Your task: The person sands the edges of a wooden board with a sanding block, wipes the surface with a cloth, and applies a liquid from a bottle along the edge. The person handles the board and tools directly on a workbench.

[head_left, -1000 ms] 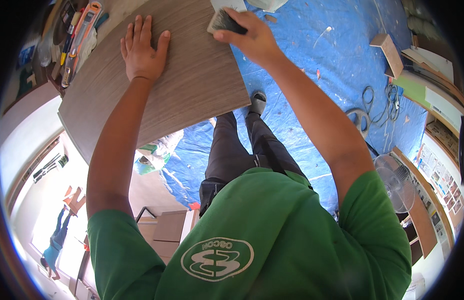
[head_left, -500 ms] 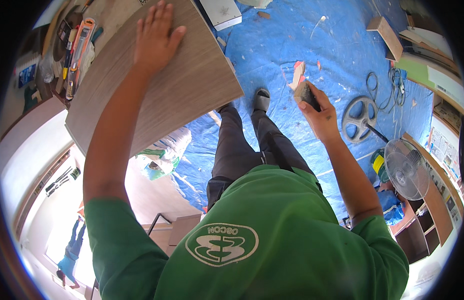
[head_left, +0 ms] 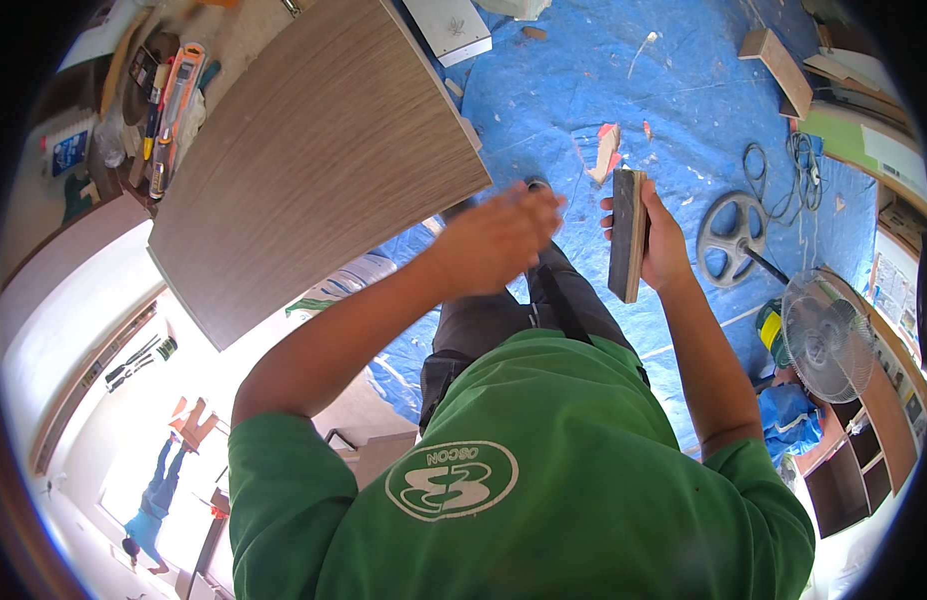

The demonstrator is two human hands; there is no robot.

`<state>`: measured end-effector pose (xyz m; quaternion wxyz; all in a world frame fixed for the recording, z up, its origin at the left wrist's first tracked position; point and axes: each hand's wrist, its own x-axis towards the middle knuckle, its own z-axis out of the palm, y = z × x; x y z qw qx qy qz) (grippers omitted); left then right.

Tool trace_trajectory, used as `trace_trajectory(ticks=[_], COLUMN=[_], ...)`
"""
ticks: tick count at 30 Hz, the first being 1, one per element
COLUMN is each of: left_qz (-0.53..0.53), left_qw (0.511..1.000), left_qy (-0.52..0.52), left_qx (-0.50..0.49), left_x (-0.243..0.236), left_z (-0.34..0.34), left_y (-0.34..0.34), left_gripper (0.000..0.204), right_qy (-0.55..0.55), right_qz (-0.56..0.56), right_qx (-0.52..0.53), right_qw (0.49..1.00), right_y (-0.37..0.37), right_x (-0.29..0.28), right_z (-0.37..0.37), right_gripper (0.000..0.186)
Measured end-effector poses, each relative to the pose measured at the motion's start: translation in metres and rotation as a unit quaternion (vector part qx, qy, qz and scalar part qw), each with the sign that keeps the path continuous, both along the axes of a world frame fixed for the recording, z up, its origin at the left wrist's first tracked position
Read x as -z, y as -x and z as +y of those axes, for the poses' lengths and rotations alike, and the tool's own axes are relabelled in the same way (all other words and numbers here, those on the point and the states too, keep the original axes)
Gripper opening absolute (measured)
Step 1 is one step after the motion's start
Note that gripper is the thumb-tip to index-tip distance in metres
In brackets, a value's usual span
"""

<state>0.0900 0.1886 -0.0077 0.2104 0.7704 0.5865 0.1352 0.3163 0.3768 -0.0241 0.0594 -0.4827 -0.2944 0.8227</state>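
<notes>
My right hand (head_left: 664,240) grips a sanding block (head_left: 627,235), a narrow wooden block with a dark grey face. It is held on end, its dark face turned left toward my other hand. My left hand (head_left: 499,240) hangs in front of my legs, blurred by motion, with fingers stretched toward the block and nothing visible in them. A small gap separates it from the block. At the upper left lies a wood-grain board (head_left: 324,170) with a grey-brown surface; neither hand touches it.
A blue tarp (head_left: 574,90) covers the floor, with a torn scrap (head_left: 608,150) on it. Right stand a fan (head_left: 829,335), a grey wheel-shaped base (head_left: 732,238) and coiled cable (head_left: 799,165). Cutters (head_left: 174,115) lie beyond the board. A person (head_left: 152,510) is far at lower left.
My left hand has left the board and moved right toward the block. My right hand has turned the sanding block upright, so its dark face shows. The view has shifted slightly.
</notes>
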Motion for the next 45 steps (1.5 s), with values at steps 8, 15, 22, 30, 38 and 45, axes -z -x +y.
trace_trajectory(ticks=[8, 15, 22, 30, 38, 45], left_qz=[0.07, 0.117, 0.201, 0.176, 0.16, 0.168], left_qw=[0.996, 0.991, 0.97, 0.858, 0.855, 0.858], left_qy=[-0.046, -0.058, -0.047, -0.113, -0.113, -0.104], left_qx=[0.026, 0.031, -0.13, -0.468, -0.479, -0.475], left_x=[0.007, 0.005, 0.009, 0.023, 0.026, 0.025], left_z=[0.005, 0.029, 0.061, 0.042, 0.043, 0.045], left_y=[0.095, 0.165, 0.251, 0.293, 0.295, 0.295], left_gripper=[0.041, 0.038, 0.051, 0.064, 0.067, 0.067], right_qy=[0.01, -0.127, -0.525, -0.603, -0.618, -0.651], right_qz=[0.025, 0.039, 0.087, 0.139, 0.167, 0.143], right_qx=[-0.062, -0.229, -0.311, -0.342, -0.307, -0.372], right_qw=[0.998, 0.964, 0.788, 0.707, 0.704, 0.646], right_y=[0.033, 0.086, 0.112, 0.125, 0.224, 0.136], right_x=[0.0, -0.006, -0.011, 0.006, 0.012, 0.006], right_z=[-0.021, -0.043, -0.055, -0.032, 0.001, -0.02], right_gripper=[0.054, 0.068, 0.076, 0.074, 0.069, 0.071])
